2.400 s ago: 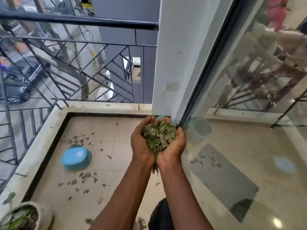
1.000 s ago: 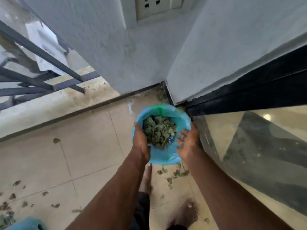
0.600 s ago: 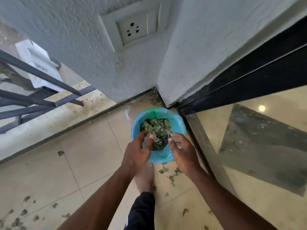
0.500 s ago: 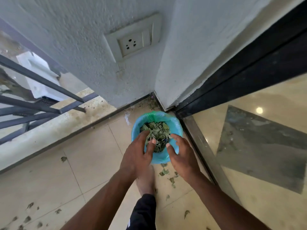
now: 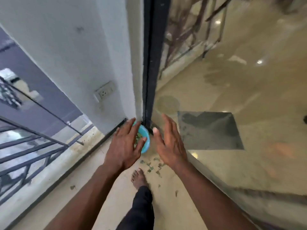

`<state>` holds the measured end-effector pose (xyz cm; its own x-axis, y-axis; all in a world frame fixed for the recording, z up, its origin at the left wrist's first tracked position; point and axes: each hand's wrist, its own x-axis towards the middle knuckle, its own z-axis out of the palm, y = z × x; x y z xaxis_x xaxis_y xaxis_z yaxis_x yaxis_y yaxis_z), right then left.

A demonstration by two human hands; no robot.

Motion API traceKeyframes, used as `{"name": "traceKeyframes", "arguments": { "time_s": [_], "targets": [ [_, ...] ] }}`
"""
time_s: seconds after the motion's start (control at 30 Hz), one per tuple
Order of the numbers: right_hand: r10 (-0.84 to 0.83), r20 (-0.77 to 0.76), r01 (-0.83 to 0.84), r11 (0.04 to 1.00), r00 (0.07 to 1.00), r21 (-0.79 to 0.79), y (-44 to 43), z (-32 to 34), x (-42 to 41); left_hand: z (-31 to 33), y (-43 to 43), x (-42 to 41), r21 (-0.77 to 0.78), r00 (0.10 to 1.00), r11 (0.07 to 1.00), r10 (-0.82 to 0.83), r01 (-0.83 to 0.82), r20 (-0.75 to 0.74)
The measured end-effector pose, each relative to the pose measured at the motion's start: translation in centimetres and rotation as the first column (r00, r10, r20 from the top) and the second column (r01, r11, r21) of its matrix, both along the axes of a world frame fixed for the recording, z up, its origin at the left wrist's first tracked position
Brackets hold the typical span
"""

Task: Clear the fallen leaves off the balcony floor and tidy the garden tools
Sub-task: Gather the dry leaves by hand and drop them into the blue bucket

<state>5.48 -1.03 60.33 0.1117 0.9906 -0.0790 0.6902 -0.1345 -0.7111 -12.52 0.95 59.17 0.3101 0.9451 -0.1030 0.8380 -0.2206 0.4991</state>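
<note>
Left hand (image 5: 126, 146) and right hand (image 5: 168, 143) hovered with fingers spread, each grip released. Between them the blue bin (image 5: 146, 141) of leaves sat tight in the corner of wall (image 5: 83, 55) and door frame (image 5: 149, 63). Stray leaves (image 5: 152, 165) lay on open floor (image 5: 99, 188) beside the bare foot (image 5: 138, 178).

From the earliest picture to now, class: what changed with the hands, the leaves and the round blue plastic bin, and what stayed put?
The dry green leaves once cupped in both hands now lie in the round blue plastic bin. The left hand and right hand have let go and lifted away, fingers straight, empty. The bin stays in the corner; spilled leaves still litter the tiles before it.
</note>
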Motion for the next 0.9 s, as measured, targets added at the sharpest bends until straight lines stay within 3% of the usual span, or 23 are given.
{"name": "traceKeyframes", "arguments": {
  "time_s": [0.1,0.2,0.4,0.67,0.9],
  "targets": [
    [-0.106,0.055,0.101,0.991,0.993,0.083,-7.3,6.8,2.5,7.0,-4.9,2.7,0.064,0.997,0.996,-0.071,0.070,0.018],
    [-0.264,0.013,0.257,0.948,0.965,0.186,-15.1,10.8,4.3,11.4,-9.5,6.0,0.114,0.977,0.972,-0.212,0.208,0.032],
    [-0.561,0.001,0.558,0.822,0.828,0.113,-28.8,13.5,8.3,15.8,-15.7,13.5,0.133,0.808,0.800,-0.589,0.585,-0.005],
    [-0.894,-0.058,0.896,0.444,0.443,-0.004,-41.3,12.2,9.7,15.4,-22.1,21.7,0.059,0.457,0.453,-0.884,0.889,-0.096],
    [-0.991,-0.066,0.982,0.128,0.120,-0.142,-48.4,10.6,6.0,13.9,-27.3,23.5,-0.019,0.206,0.206,-0.978,0.978,-0.027]
  ]
}}
